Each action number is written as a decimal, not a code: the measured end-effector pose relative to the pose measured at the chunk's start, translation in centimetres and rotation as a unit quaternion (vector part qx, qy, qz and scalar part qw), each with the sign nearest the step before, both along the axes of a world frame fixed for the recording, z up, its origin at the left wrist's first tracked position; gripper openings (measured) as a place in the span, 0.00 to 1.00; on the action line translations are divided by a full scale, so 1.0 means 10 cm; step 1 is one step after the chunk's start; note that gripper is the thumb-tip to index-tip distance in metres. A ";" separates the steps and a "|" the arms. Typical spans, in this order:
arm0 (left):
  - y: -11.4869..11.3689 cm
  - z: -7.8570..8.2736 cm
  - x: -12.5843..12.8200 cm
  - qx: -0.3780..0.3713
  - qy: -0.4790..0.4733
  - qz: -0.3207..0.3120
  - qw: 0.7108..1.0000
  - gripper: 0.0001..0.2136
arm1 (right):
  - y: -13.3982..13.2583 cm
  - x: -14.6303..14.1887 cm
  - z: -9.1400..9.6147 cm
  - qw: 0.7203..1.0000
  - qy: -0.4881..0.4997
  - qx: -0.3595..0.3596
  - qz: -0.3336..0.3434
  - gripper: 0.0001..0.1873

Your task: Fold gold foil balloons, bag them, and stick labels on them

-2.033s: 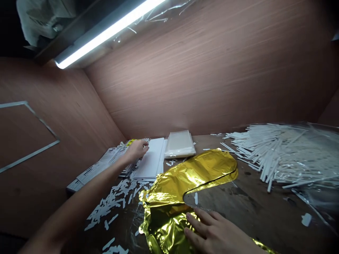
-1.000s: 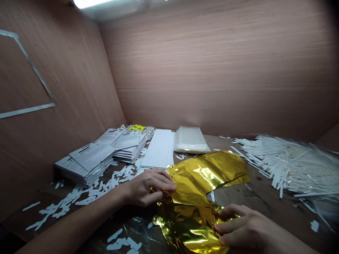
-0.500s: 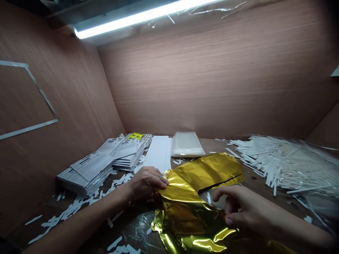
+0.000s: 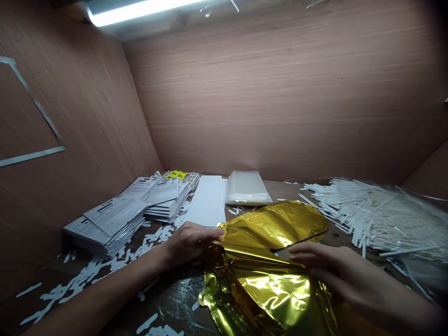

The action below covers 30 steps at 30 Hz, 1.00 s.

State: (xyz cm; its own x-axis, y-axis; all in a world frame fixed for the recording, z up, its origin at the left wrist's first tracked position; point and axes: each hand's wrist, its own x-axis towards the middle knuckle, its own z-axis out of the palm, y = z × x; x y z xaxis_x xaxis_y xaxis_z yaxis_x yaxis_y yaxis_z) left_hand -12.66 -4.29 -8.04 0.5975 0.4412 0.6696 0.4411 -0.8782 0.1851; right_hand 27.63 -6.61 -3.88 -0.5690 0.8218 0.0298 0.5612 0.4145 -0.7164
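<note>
A gold foil balloon (image 4: 276,224), flat and uninflated, lies folded and creased in front of me, its lower part running off the bottom edge. My left hand (image 4: 194,240) pinches its left edge between thumb and fingers, near a small tabbed corner. On the right, my right hand (image 4: 325,266) has its fingers over the foil, with a fold of the sheet passing between them; its thumb is mostly hidden. Between both hands the foil is drawn into straight, taut creases. Its far lobe curves away to the right, towards the white sticks.
Printed packets (image 4: 115,214) are stacked at the left, beside white card sheets (image 4: 206,200) and a pile of clear plastic bags (image 4: 248,186). White paper sticks (image 4: 350,205) spill from a plastic bag at right. White scraps (image 4: 84,275) litter the dark tabletop. Wooden panels enclose the back and sides.
My right hand has straightened its fingers and come onto the foil, pulling a fold taut across from the left hand. The left hand keeps its pinch. The view has tilted slightly down.
</note>
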 end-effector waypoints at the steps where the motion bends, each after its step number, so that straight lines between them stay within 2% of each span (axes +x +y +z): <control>1: 0.00 0.00 0.00 0.000 0.000 0.000 1.000 0.22 | 0.00 0.02 0.00 1.000 -0.001 0.000 -0.016 0.18; 4: 0.01 0.02 -0.03 -0.009 -0.001 0.014 1.000 0.20 | 0.00 0.11 -0.06 0.997 0.007 0.006 -0.079 0.17; 7: 0.02 0.04 -0.05 -0.026 0.011 0.020 0.999 0.12 | -0.01 0.20 -0.10 0.994 0.035 0.006 -0.107 0.17; 9: 0.02 0.04 -0.05 -0.045 0.024 0.001 0.999 0.09 | -0.02 0.20 -0.08 0.994 0.033 0.004 -0.101 0.16; 12: 0.02 0.03 -0.02 -0.071 0.028 -0.021 0.997 0.10 | -0.04 0.16 -0.05 0.996 0.026 0.001 -0.085 0.15; 16: 0.00 0.02 0.00 -0.058 0.013 -0.023 0.998 0.11 | -0.04 0.14 -0.13 0.996 0.029 -0.029 -0.074 0.14; 18: -0.03 0.05 0.02 -0.039 0.009 -0.031 0.999 0.15 | -0.05 0.14 -0.22 0.997 0.025 -0.034 -0.070 0.13; 21: -0.11 0.13 0.08 -0.007 0.002 -0.037 0.999 0.32 | -0.09 0.08 -0.30 0.997 0.021 -0.027 -0.064 0.11; 23: -0.17 0.18 0.15 0.016 0.000 -0.030 0.999 0.36 | -0.12 0.03 -0.30 0.997 0.031 -0.025 -0.061 0.10; 26: -0.26 0.23 0.32 0.042 0.022 -0.055 0.997 0.30 | -0.13 -0.05 -0.22 0.997 0.053 -0.013 -0.055 0.07; 30: -0.27 0.22 0.55 0.039 0.079 -0.088 0.992 0.17 | -0.09 -0.12 -0.05 0.999 0.027 0.027 -0.010 0.03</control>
State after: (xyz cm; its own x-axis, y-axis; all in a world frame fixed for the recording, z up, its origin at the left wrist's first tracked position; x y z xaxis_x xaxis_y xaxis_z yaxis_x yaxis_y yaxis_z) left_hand -7.17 -7.04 -5.83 0.7606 0.2720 0.5895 0.2981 -0.9530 0.0551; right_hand 26.46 -7.46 -4.36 -0.5480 0.8299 0.1049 0.5311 0.4421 -0.7229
